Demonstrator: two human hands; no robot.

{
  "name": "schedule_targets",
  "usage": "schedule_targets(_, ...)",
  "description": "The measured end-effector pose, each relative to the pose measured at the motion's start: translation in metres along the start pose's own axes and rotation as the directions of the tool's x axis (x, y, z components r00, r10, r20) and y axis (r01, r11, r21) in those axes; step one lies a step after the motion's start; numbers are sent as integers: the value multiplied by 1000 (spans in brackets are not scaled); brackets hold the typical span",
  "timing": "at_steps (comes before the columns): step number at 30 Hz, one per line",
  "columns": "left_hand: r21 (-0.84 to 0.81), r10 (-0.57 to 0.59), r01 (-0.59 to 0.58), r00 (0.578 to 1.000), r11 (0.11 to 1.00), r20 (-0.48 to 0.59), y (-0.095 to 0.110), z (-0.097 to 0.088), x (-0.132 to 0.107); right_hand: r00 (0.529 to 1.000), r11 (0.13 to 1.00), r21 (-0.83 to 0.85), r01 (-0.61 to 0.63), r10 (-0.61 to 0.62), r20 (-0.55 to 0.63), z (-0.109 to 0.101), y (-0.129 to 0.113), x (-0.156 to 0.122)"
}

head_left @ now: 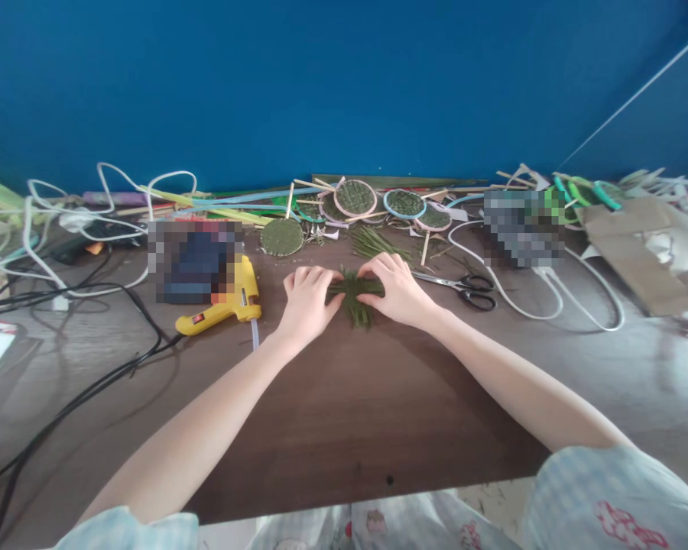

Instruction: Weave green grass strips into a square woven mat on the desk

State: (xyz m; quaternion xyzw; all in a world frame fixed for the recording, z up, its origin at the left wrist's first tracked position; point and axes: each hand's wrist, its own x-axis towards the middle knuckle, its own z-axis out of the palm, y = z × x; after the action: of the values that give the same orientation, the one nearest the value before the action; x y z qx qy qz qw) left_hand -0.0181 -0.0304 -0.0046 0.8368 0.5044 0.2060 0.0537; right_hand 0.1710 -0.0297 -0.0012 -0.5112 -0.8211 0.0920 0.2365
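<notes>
Crossed green leaf strips [355, 294] lie on the table before me, fanned out above and below and to both sides. My left hand [310, 299] pinches their left side between thumb and fingers. On the right side, my right hand [397, 286] grips them the same way, with the fingertips partly hidden. Just behind the hands is a loose bundle of green strips [378, 243]. Scissors [464, 286] with black handles rest to the right of my right hand. A yellow glue gun [229, 302] lies on its side to the left of my left hand.
Round woven green discs, one with a pink rim [355, 197] and one with a blue rim [404, 203], lie at the back. White cables [550, 309] loop at right, black cables [108, 382] at left. Torn cardboard [636, 252] sits far right. The wooden table [372, 428] ends near my lap.
</notes>
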Motion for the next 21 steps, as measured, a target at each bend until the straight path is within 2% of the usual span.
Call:
schedule_targets(13,-24,18,-18,999,1000,30,1,-1,0,998,999,34,40,-42,52,0,0,0)
schedule_targets(21,-35,16,-15,999,999,33,1,-2,1,997,998,55,23,-27,76,-1,0,2)
